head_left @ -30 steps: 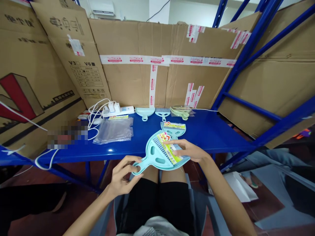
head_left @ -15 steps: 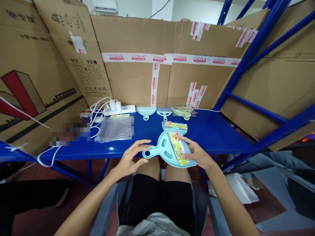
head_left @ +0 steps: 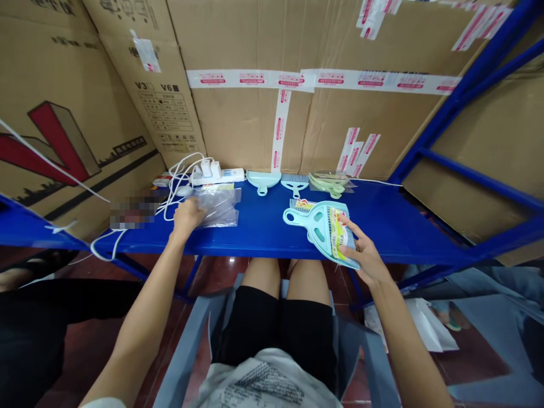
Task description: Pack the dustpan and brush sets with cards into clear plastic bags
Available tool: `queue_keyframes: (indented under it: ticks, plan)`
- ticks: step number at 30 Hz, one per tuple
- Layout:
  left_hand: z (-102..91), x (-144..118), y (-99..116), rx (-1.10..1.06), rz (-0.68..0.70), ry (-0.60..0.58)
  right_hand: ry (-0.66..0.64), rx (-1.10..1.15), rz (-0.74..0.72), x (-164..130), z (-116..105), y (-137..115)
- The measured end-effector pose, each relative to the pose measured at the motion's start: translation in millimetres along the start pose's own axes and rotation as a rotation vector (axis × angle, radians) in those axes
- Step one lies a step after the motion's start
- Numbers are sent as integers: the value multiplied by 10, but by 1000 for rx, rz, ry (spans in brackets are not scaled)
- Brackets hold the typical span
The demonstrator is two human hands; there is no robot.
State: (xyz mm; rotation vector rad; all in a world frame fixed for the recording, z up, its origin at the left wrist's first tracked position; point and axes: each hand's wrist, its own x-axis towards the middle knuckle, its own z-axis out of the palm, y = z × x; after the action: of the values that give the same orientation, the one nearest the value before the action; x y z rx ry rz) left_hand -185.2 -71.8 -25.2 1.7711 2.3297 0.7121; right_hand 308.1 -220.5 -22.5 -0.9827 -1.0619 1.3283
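Here, the right hand (head_left: pixel 364 256) held the pale-blue dustpan set (head_left: pixel 319 228) right of the frame's centre, its grip closed over the labelled wide end, the handle pointing left. Left of centre, the left hand (head_left: pixel 189 215) touched the clear plastic bags (head_left: pixel 223 208) on the blue worktop (head_left: pixel 263 226); whether its grip had pinched one could not be told.

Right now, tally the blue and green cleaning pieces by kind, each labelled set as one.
Labelled blue sets: 2 (held set, partly hidden set)
Loose blue dustpan: 1
Loose blue brush: 1
Green bagged piece: 1
Total: 5
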Motion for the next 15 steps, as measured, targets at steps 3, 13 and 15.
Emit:
queue_keyframes:
  ticks: [3, 13, 15]
  plan:
    - [-224, -69, -45, -299, 191, 58, 5, -34, -23, 31, 46, 10]
    - [-897, -761, 402, -554, 826, -457, -20, -280, -408, 291, 431, -429]
    - [-862, -842, 513, -514, 932, -527, -95, -380, -483, 340, 594, -555]
